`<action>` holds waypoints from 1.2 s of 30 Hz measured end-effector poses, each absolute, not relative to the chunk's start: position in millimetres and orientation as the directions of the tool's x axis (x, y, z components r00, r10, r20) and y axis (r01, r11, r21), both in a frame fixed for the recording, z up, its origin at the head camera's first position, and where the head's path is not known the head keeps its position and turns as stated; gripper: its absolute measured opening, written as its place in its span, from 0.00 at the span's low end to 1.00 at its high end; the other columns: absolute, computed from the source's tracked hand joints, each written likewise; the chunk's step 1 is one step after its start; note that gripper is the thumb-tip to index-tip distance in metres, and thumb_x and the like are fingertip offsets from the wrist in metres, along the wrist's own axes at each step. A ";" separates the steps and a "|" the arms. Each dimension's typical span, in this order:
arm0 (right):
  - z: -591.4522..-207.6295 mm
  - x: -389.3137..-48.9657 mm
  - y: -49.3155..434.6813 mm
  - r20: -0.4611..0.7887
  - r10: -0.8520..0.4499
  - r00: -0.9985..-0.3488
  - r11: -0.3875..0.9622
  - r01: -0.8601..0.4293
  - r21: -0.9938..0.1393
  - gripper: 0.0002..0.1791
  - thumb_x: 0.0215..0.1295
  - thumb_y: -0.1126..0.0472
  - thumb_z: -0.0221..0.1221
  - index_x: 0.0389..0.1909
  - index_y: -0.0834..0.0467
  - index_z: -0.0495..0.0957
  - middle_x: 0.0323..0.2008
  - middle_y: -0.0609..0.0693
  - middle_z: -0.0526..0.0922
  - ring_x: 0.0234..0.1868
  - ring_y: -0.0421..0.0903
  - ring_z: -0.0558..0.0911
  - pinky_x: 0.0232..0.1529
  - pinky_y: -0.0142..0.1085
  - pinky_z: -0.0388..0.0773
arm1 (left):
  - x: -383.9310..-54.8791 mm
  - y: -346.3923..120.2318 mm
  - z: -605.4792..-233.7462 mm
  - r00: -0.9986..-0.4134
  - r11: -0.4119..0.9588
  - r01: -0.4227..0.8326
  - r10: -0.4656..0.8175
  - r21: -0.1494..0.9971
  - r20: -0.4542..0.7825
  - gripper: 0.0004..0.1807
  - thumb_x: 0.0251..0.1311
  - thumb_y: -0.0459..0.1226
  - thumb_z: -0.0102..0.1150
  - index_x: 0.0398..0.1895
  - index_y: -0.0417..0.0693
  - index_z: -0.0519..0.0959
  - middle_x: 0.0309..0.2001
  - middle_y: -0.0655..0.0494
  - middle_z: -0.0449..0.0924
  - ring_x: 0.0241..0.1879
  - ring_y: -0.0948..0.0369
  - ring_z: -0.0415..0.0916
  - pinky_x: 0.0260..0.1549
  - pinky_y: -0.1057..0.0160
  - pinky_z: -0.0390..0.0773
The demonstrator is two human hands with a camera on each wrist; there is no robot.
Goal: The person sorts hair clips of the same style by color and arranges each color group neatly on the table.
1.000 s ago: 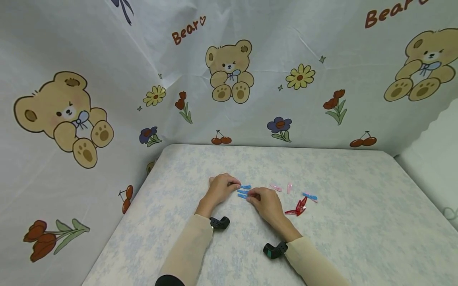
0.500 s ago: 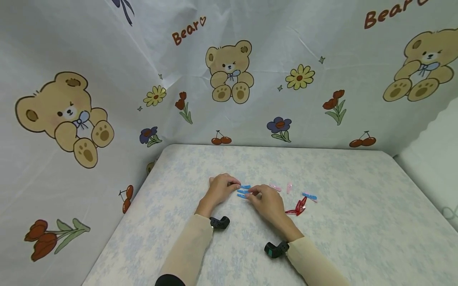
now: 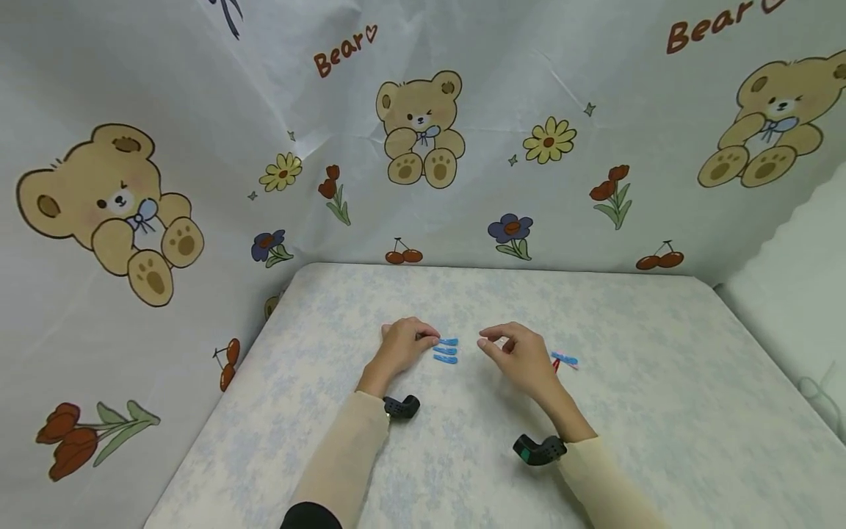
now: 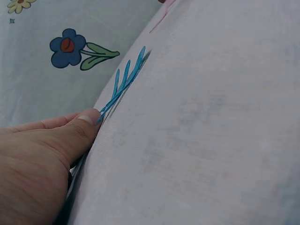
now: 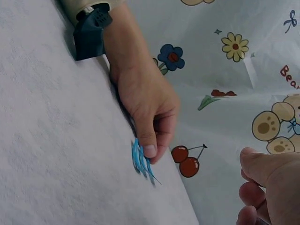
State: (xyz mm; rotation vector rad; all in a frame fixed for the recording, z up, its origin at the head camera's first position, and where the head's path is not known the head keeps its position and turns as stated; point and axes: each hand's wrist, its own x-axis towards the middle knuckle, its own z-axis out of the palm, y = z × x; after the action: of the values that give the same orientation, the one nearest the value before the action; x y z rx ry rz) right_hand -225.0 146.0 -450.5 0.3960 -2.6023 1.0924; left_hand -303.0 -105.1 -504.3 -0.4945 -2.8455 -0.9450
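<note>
Three blue snap hair clips lie in a stacked row on the table. At the far one (image 3: 449, 342), my left hand (image 3: 405, 345) pinches the left end between thumb and fingers. The middle clip (image 3: 446, 351) and near clip (image 3: 446, 359) lie just below it, almost parallel. In the left wrist view, the thumb tip (image 4: 91, 115) meets the ends of the blue clips (image 4: 137, 65). To the right of the row, my right hand (image 3: 522, 356) hovers with bent fingers and a gap between thumb and forefinger, nothing visible in it.
Beyond my right hand lie another blue clip (image 3: 566, 359) and part of a red clip (image 3: 556, 364), the rest hidden behind the hand. A pink clip (image 4: 162, 18) shows in the left wrist view. A bear-print cloth (image 3: 423, 220) hangs behind the table's back edge.
My right hand has left the row of blue clips and moved right, now covering the pink clips and most of the red ones. My left hand stays at the far blue clip.
</note>
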 end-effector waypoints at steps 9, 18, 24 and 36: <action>-438.6 -215.7 188.4 0.378 -0.072 -0.923 0.705 -0.315 -0.635 0.12 0.68 0.52 0.65 0.49 0.51 0.85 0.43 0.49 0.85 0.30 0.42 0.77 0.26 0.32 0.74 | -300.5 -107.6 -507.0 -0.939 0.734 0.344 0.275 0.585 0.207 0.05 0.63 0.51 0.65 0.38 0.70 0.88 0.37 0.73 0.83 0.44 0.64 0.79 0.50 0.51 0.60; -452.3 -209.2 225.2 0.334 -0.003 -0.943 0.749 -0.224 -0.624 0.12 0.69 0.55 0.64 0.50 0.52 0.84 0.45 0.53 0.85 0.33 0.45 0.78 0.22 0.32 0.73 | -301.4 -105.0 -507.7 -0.942 0.735 0.336 0.272 0.589 0.198 0.06 0.63 0.51 0.64 0.39 0.69 0.88 0.38 0.72 0.83 0.44 0.65 0.79 0.50 0.52 0.60; -462.3 -207.7 243.2 0.328 0.049 -0.943 0.735 -0.188 -0.651 0.14 0.71 0.49 0.60 0.51 0.51 0.85 0.46 0.52 0.85 0.32 0.45 0.77 0.20 0.33 0.72 | -302.8 -104.4 -507.2 -0.944 0.739 0.328 0.267 0.588 0.192 0.05 0.63 0.52 0.65 0.38 0.71 0.88 0.38 0.73 0.82 0.43 0.66 0.78 0.50 0.52 0.60; -475.8 -210.6 275.2 0.262 0.191 -0.946 0.768 -0.022 -0.640 0.18 0.72 0.47 0.59 0.54 0.53 0.83 0.48 0.56 0.83 0.35 0.47 0.78 0.26 0.33 0.72 | -302.4 -104.1 -507.7 -0.943 0.741 0.331 0.271 0.585 0.191 0.05 0.64 0.52 0.63 0.38 0.73 0.87 0.38 0.74 0.82 0.42 0.66 0.78 0.50 0.52 0.60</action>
State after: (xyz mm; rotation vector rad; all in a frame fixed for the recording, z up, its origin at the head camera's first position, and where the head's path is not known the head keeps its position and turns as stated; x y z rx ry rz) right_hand -210.6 275.2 -475.8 -0.1300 -2.6519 0.9648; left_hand -302.4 -104.1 -507.7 -0.4930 -2.8434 -0.9821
